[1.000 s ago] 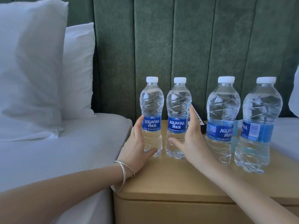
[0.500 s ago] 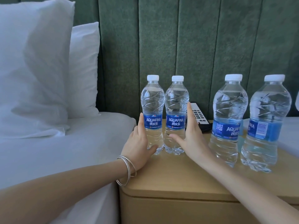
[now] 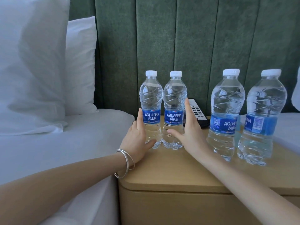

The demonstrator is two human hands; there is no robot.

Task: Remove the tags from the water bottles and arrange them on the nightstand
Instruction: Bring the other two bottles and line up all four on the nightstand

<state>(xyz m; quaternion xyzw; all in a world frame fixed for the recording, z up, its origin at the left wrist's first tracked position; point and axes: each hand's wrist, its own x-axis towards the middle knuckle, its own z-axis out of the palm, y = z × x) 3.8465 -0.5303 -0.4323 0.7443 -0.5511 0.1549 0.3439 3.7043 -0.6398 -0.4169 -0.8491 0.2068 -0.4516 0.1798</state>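
Several clear water bottles with white caps and blue labels stand upright on the light wooden nightstand (image 3: pixel 170 172). Two of them, the left bottle (image 3: pixel 151 101) and its neighbour (image 3: pixel 175 101), stand side by side and touching at the back left. My left hand (image 3: pixel 138 140) lies flat against the left bottle's outer side, fingers straight, thumb at its base. My right hand (image 3: pixel 190 130) presses straight fingers against the neighbour's right side. Two more bottles (image 3: pixel 227 111) (image 3: pixel 264 114) stand apart at the right, nearer the front. I see no tags on any bottle.
A black remote control (image 3: pixel 198 114) lies behind my right hand near the green padded headboard (image 3: pixel 178 46). The bed with white sheet (image 3: pixel 65 143) and pillows (image 3: pixel 40 62) adjoins the nightstand's left side. Another white bed edge (image 3: pixel 290 127) shows at the far right.
Both hands have pushed the two back-left bottles together until they touch, and slid them a little further back. The two right bottles have not moved.
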